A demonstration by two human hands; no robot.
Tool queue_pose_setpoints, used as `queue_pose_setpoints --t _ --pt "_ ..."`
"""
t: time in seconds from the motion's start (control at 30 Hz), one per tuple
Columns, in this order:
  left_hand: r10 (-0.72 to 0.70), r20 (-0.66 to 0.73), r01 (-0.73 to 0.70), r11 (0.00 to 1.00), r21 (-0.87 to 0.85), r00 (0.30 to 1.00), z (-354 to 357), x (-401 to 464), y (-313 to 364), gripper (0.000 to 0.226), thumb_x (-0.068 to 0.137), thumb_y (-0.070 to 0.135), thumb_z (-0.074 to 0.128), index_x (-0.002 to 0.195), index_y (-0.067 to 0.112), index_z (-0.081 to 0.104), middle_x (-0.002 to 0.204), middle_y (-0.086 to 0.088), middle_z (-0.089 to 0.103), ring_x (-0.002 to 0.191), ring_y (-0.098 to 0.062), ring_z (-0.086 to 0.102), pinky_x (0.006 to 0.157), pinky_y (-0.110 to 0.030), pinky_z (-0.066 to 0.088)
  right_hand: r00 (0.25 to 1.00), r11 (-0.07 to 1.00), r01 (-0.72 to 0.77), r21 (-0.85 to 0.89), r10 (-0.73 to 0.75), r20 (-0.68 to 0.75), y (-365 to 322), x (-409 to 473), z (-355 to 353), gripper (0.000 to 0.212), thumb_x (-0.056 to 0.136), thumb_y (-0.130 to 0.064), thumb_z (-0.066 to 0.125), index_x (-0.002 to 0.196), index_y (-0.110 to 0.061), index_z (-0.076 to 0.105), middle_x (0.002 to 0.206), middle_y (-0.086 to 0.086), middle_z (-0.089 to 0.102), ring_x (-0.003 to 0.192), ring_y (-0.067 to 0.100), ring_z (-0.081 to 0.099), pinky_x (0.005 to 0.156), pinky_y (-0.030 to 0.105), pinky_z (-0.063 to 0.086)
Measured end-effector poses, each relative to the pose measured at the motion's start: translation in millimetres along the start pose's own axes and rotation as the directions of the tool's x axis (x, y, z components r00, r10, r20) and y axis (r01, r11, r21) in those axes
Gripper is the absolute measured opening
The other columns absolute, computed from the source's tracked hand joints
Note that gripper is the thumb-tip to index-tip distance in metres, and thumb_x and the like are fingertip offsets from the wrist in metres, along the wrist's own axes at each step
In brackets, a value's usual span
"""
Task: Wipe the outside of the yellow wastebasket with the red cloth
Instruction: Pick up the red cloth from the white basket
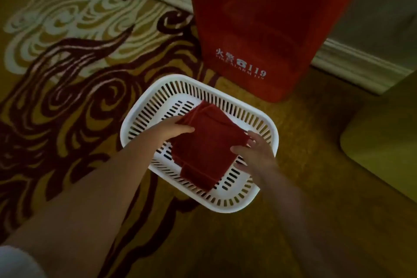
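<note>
Both hands, left hand (178,130) and right hand (252,151), grip the folded red cloth (207,144) over a white slatted basket (268,124) (yellow wastebasket (383,140) at right edge); hasty lifting may unfold it.

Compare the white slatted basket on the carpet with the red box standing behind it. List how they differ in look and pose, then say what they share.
The white basket is low, open-topped and pierced with slots; the red box is tall and solid-sided, running out of the top of the picture. The basket is plain and holds a folded red cloth that both hands touch; the box carries white lettering, and nothing touches it. Both rest on the patterned carpet.
</note>
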State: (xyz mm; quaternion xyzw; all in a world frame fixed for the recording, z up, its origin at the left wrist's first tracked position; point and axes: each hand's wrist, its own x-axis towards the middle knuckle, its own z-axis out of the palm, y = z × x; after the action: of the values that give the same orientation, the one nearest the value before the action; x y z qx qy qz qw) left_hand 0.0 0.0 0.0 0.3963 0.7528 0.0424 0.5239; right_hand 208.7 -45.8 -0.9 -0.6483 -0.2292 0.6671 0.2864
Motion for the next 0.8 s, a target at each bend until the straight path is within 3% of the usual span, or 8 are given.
queue_pose_setpoints --t 0.13,0.23,0.33,0.5,0.6,0.73,0.8 --pt "0.0 -0.054 0.004 0.998 0.066 0.999 2.3 15.5 -10.1 0.068 0.076 0.027 0.068 0.136 0.016 0.037 0.14 -0.008 0.044 0.126 -0.027 0.044 0.091 -0.03 0.036 0.999 1.0 0.017 -0.02 -0.018 -0.05 10.3 14.0 16.4 0.075 0.076 0.003 0.067 0.139 -0.026 0.036 0.139 0.002 0.044 0.104 0.021 0.053 0.08 0.041 0.055" --pt "0.031 -0.051 -0.023 0.988 0.15 0.998 2.9 21.5 -6.8 0.072 0.075 0.03 0.068 0.138 0.016 0.035 0.147 -0.007 0.037 0.131 -0.026 0.038 0.104 -0.034 0.032 0.989 0.996 0.071 -0.06 -0.078 -0.126 20.2 20.7 20.8 0.074 0.076 0.002 0.066 0.139 -0.025 0.037 0.144 0.001 0.042 0.121 0.024 0.05 0.094 0.045 0.05" --pt "0.065 -0.032 -0.06 0.988 0.142 0.997 0.1 20.9 -3.3 0.055 0.076 0.027 0.067 0.127 0.014 0.052 0.139 -0.008 0.048 0.125 -0.024 0.045 0.103 -0.032 0.035 0.975 0.986 0.11 -0.122 -0.132 -0.181 22.9 19.7 19.8 0.07 0.077 -0.001 0.065 0.138 -0.025 0.039 0.143 0.001 0.045 0.127 0.022 0.046 0.098 0.038 0.045" --pt "-0.022 -0.03 0.022 1.0 -0.002 0.999 -5.8 21.9 -9.4 0.044 0.071 0.022 0.073 0.113 0.014 0.064 0.125 -0.005 0.058 0.108 -0.017 0.053 0.087 -0.03 0.044 0.914 0.966 0.095 -0.242 -0.181 -0.364 25.0 26.8 35.5 0.073 0.076 -0.004 0.067 0.138 -0.026 0.035 0.142 0.008 0.034 0.116 0.027 0.051 0.084 0.034 0.046" --pt "-0.011 -0.011 0.011 1.0 -0.002 1.0 -1.7 20.4 -10.3 0.04 0.069 0.022 0.074 0.108 0.015 0.067 0.119 -0.004 0.063 0.106 -0.018 0.055 0.082 -0.03 0.044 0.906 0.983 0.037 -0.181 -0.11 -0.408 29.7 29.2 39.2 0.067 0.076 -0.004 0.068 0.131 -0.021 0.034 0.131 0.013 0.048 0.109 0.031 0.057 0.072 0.033 0.047" --pt "0.052 -0.045 -0.051 0.998 0.026 0.998 3.5 16.7 -9.5 0.036 0.069 0.019 0.074 0.104 0.015 0.069 0.112 -0.005 0.065 0.099 -0.016 0.056 0.089 -0.029 0.045 0.908 0.976 0.004 -0.215 -0.093 -0.409 30.3 26.5 39.3 0.055 0.079 -0.005 0.065 0.127 -0.018 0.041 0.111 0.011 0.062 0.094 0.027 0.063 0.065 0.031 0.049" --pt "0.084 -0.058 -0.083 0.996 0.02 0.995 3.1 14.3 -10.2 0.035 0.07 0.018 0.074 0.103 0.012 0.069 0.111 -0.005 0.065 0.1 -0.017 0.057 0.094 -0.03 0.044 0.916 0.973 0.045 -0.227 -0.131 -0.38 29.6 24.4 42.7 0.049 0.08 -0.004 0.062 0.124 -0.02 0.046 0.091 0.004 0.066 0.079 0.019 0.064 0.059 0.027 0.049"
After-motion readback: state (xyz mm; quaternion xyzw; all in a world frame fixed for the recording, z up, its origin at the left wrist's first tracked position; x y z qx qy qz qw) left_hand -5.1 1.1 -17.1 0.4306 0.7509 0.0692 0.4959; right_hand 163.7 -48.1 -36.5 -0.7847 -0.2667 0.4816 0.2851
